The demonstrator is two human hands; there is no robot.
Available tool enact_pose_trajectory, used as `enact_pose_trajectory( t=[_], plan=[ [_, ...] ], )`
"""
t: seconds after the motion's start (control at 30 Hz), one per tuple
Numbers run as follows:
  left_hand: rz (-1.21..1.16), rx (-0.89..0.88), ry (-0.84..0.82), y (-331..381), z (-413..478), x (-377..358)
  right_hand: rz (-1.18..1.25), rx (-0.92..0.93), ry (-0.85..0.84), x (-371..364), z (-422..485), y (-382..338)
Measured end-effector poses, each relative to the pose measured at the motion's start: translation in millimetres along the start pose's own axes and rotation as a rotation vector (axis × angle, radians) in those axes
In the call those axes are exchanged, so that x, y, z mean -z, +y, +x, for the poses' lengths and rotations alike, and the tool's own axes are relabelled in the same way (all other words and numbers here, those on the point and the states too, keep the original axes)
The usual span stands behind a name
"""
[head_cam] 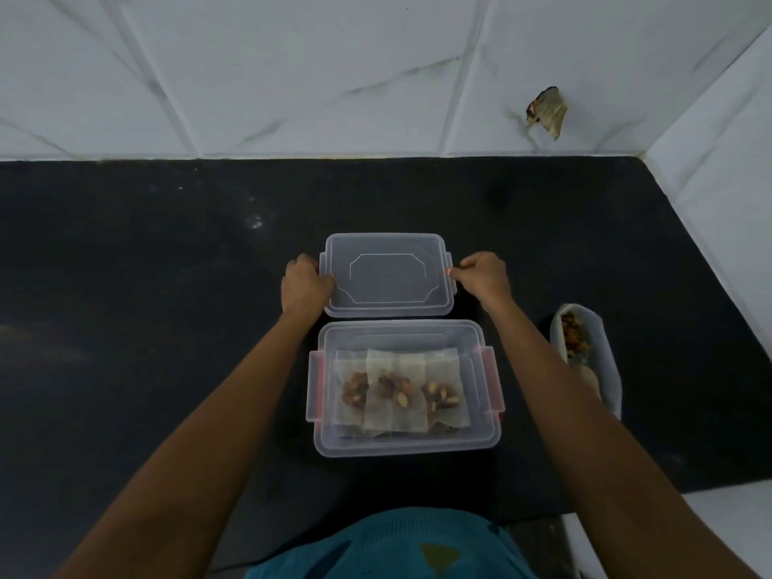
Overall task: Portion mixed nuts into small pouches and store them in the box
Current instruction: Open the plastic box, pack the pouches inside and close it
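A clear plastic box [480, 436] with red side clips stands on the black counter in front of me, lid off. Inside it lie three small translucent pouches [394, 392] side by side, each with mixed nuts. The clear lid [388, 273] is just beyond the box. My left hand [305, 282] grips the lid's left edge and my right hand [484, 275] grips its right edge, thumbs on top. A white bag of mixed nuts [585, 353] lies open at the right of the box.
The black counter [146, 328] runs to a white marble-tiled wall at the back and a white wall at the right. A crumpled wrapper [547, 112] sticks to the back wall, upper right. My teal garment shows at the bottom edge.
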State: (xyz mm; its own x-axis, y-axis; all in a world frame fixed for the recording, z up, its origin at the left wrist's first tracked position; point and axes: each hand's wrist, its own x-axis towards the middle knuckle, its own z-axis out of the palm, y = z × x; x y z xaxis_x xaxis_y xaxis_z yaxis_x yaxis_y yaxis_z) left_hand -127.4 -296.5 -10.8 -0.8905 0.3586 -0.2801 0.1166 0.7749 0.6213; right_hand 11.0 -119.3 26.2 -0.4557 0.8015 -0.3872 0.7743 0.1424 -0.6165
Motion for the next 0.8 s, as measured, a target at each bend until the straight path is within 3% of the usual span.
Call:
enact_pose_trajectory(
  t=[0.33, 0.8],
  plan=[
    [-0.096, 0.058, 0.027, 5.2, 4.3, -3.6, 0.038, -0.048, -0.011, -9.3, 14.3, 1.1],
    [-0.112, -0.197, 0.128, 59.1, -53.1, 67.5, 0.122, 0.069, 0.072, 54.4, -36.2, -17.9]
  ],
)
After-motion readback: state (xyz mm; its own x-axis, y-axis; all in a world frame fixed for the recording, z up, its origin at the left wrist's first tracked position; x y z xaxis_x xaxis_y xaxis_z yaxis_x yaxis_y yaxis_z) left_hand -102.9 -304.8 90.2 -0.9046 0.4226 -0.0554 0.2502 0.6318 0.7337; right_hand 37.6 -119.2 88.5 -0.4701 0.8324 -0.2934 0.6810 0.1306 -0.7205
